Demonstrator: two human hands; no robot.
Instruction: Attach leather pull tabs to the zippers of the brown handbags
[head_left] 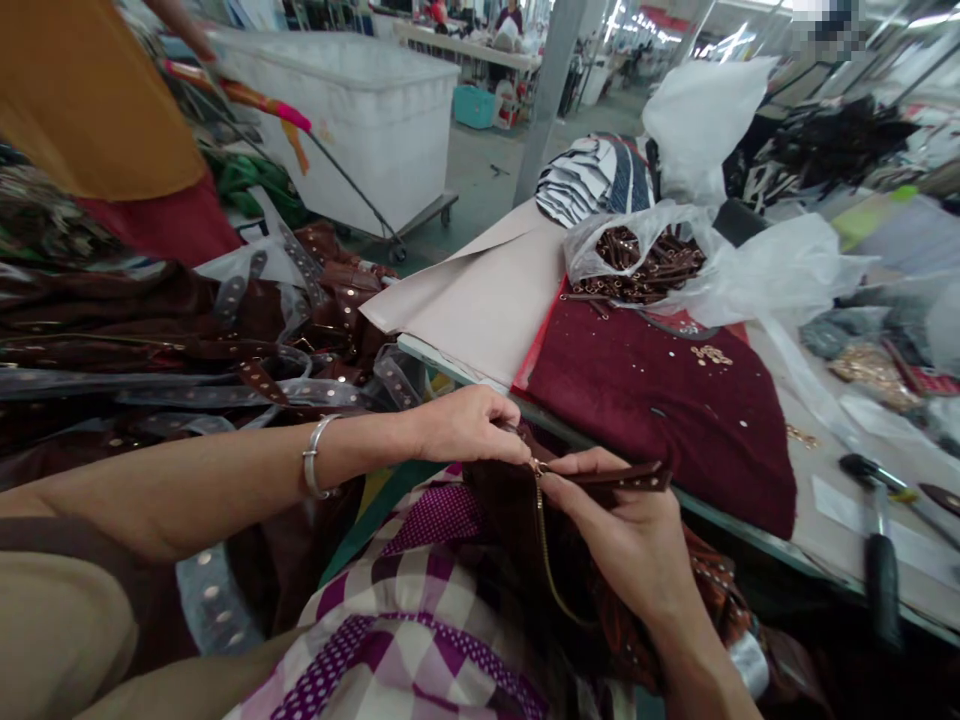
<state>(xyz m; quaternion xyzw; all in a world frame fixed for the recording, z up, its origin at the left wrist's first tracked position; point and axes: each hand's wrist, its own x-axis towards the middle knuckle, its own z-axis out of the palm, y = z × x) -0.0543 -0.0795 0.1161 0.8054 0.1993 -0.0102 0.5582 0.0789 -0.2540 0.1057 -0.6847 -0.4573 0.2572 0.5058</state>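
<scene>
Nearest me, the checked apron (450, 610) covers my lap, and the brown bag (499, 505) rests there, probably because my legs make a steady bed close under my eyes. Its zip (551, 565) runs down towards me in a curve. My left hand (461, 425) has thumb and fingers pinched together on the bag's edge at the zip's far end, I judge to keep the leather from slipping. My right hand (637, 530) is closed on a studded strap (630, 478), thumb on the near side; its tips meet my left fingertips at the zip end, so both seem to steady one small spot. Whether they also grip the zip's metal, I can't tell.

To the right, a hammer (879, 560) lies at the table's near edge, handle towards me, which looks handy for grabbing. Ahead, a maroon cloth (652, 390) covers part of the table (799, 395), perhaps so the small gold fittings (711, 354) don't roll. Beyond it, an opened plastic sack (720, 265) holds brown tabs (645, 260), its mouth facing me, apparently for easy picking.

Left, more brown leather (135, 310) is heaped. Farther off, a co-worker (97, 110) stands beside a white cart (352, 130).
</scene>
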